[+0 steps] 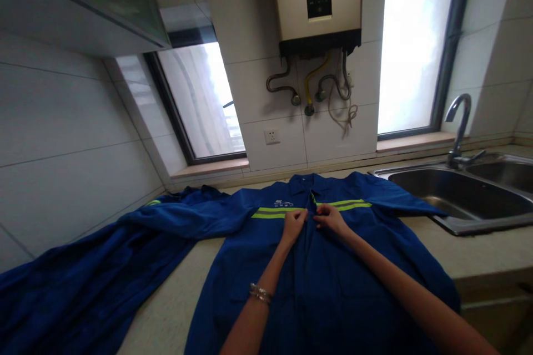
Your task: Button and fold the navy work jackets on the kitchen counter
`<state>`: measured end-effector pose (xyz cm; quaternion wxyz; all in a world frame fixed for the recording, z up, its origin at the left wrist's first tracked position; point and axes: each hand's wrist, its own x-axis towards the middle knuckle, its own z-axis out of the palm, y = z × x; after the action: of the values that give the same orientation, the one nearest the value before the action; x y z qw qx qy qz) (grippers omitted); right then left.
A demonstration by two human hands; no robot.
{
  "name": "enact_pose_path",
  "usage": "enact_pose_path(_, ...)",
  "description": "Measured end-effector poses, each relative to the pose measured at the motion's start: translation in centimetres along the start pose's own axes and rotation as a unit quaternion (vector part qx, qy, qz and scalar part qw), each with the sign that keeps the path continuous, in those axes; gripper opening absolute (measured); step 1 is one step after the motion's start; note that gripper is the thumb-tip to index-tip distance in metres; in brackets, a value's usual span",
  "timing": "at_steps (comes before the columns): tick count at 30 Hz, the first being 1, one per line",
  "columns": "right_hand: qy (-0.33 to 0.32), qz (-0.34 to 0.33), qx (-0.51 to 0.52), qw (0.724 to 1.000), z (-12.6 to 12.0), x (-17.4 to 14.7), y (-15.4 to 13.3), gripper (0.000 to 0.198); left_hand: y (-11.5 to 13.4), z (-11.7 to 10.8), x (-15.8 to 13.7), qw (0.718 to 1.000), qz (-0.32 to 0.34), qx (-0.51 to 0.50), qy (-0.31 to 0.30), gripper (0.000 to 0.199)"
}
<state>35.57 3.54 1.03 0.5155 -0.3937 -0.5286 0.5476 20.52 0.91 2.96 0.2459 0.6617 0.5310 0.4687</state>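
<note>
A blue work jacket (266, 255) with yellow-green and grey reflective stripes lies spread on the countertop, collar toward the wall. My left hand (295, 223) pinches the edge of its front opening at chest height, just below the stripe. Opposite it, my right hand (331, 218) has its fingers closed on the other edge of the same opening. Above my hands the front gapes slightly near the collar; below them the two edges lie together. Whatever fastener sits between my fingertips is too small to make out. A bracelet circles my left wrist.
More blue clothing (100, 266) is heaped on the counter at the left, under the jacket's sleeve. At the right is a steel sink (452, 191) with a faucet (458, 127); the other sleeve reaches its rim. A water heater (318, 0) with pipes hangs on the tiled wall.
</note>
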Motion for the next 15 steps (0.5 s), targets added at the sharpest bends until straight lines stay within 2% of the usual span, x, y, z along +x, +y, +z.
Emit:
enact_pose_path(1,-0.008,0.000,0.007,1.000,-0.2,-0.1,-0.4,0.035,0.3,-0.6,-0.2,0.999,-0.025,-0.007,-0.023,0.040)
enact_pose_path(3,-0.019,-0.014,0.015,1.000,-0.6,-0.4,-1.3,0.032,1.0,-1.9,-1.0,0.992,-0.063,-0.012,-0.109,0.042)
enact_pose_path(5,-0.020,-0.025,0.015,0.999,-1.0,-0.6,-1.9,0.031,1.7,-3.2,-2.6,0.973,-0.082,-0.003,-0.217,0.044)
enact_pose_path(7,-0.014,-0.031,0.007,0.999,-1.3,-0.6,-2.4,0.031,2.3,-4.3,-4.9,0.952,-0.089,0.011,-0.291,0.043)
enact_pose_path(9,-0.005,-0.031,-0.002,1.000,-1.5,-0.5,-2.8,0.029,2.5,-4.8,-7.3,0.948,-0.092,0.023,-0.303,0.038)
enact_pose_path(12,-0.010,-0.045,-0.061,0.997,-1.6,-0.8,-3.4,0.020,2.3,-4.4,-9.9,0.959,-0.102,0.010,-0.263,0.031)
enact_pose_path(14,-0.021,-0.107,-0.169,0.980,-1.3,-1.8,-3.8,0.011,2.0,-3.7,-10.5,0.965,-0.106,-0.012,-0.240,0.026)
enact_pose_path(15,-0.026,-0.157,-0.235,0.959,-1.0,-2.6,-4.0,0.010,1.9,-3.2,-10.5,0.967,-0.108,-0.020,-0.230,0.024)
